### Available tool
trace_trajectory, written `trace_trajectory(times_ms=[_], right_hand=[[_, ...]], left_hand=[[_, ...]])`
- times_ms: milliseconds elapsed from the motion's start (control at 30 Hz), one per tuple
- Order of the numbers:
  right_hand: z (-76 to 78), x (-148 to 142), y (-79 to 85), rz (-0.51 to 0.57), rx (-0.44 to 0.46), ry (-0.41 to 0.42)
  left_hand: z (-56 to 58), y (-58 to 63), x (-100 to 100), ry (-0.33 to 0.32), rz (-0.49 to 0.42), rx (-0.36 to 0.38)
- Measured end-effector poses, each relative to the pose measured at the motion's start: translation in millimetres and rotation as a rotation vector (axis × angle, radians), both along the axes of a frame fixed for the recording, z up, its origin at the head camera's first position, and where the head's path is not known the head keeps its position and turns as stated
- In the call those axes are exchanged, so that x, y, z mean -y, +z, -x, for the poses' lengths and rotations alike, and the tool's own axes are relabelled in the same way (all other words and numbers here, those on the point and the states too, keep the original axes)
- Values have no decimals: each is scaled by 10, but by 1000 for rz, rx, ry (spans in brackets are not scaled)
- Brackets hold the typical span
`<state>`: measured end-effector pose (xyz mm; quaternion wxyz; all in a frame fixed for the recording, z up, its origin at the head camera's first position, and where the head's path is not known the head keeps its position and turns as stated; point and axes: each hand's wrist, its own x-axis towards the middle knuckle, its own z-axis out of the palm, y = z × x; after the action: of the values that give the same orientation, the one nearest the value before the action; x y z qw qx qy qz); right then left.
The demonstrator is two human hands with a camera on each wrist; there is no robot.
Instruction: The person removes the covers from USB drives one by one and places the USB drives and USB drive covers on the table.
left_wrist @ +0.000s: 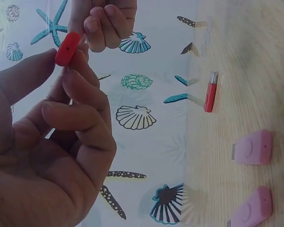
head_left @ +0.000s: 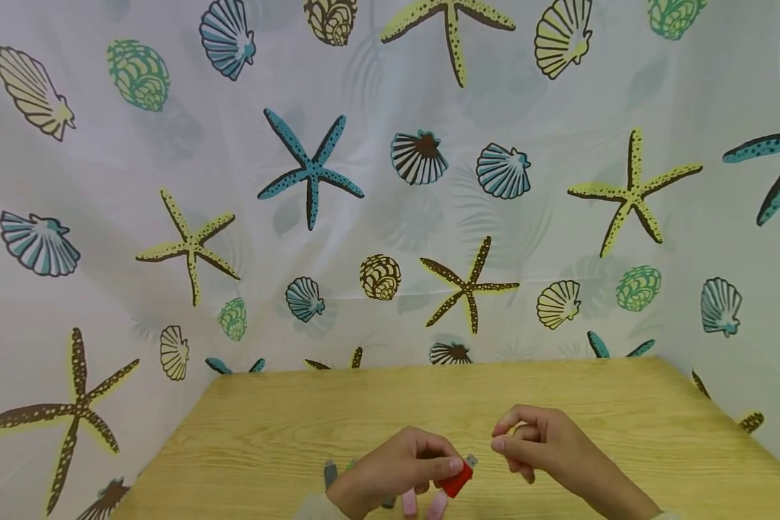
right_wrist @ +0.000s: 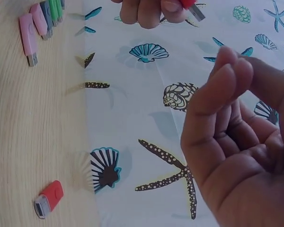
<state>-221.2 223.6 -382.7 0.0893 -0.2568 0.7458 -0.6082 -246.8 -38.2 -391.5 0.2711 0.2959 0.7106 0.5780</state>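
Note:
My left hand pinches a red USB flash drive between thumb and fingers, its metal plug pointing away to the upper right. The left wrist view shows the rounded red end of that drive close in front of the right hand's curled fingers. My right hand is held a little to the right of the plug, apart from it. Its thumb and forefinger tips come together, and nothing shows between them. A second red flash drive lies on the table, visible in both wrist views.
Two pink flash drives lie by the left hand on the wooden table. A grey flash drive lies further left, and green flash drives lie beyond the pink ones. A shell-and-starfish curtain hangs around the table.

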Motion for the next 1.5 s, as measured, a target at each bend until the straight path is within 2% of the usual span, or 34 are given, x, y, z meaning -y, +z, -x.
trace_trajectory(times_ms=[100,200,333,600,733,867,967,1133,1267,1400,1500], right_hand=[[8,-55,16,14,2,-25],[22,-139,21,26,23,-9],[45,-273,39,-7,58,-4],[27,-609,139,-241,8,-172],[30,-762,139,-291,31,-229],[53,-909,104,-325,62,-286],[68,-1026,68,-347,76,-292],[78,-1193,-6,-371,103,-271],[80,-1289,-75,-407,140,-285],[105,-1339,-147,-443,176,-335],[126,-1355,-195,-490,177,-414]], left_hand=[[10,4,-22,29,12,7],[9,2,-33,56,21,13],[5,-6,-37,90,44,13],[27,-67,-25,98,78,-17],[55,-108,-38,97,96,-19],[105,-143,-55,70,89,-35],[139,-165,-77,54,100,-58],[173,-202,-116,50,169,-63],[177,-229,-154,63,226,-63],[163,-259,-192,77,270,-65],[145,-275,-222,85,295,-64]])
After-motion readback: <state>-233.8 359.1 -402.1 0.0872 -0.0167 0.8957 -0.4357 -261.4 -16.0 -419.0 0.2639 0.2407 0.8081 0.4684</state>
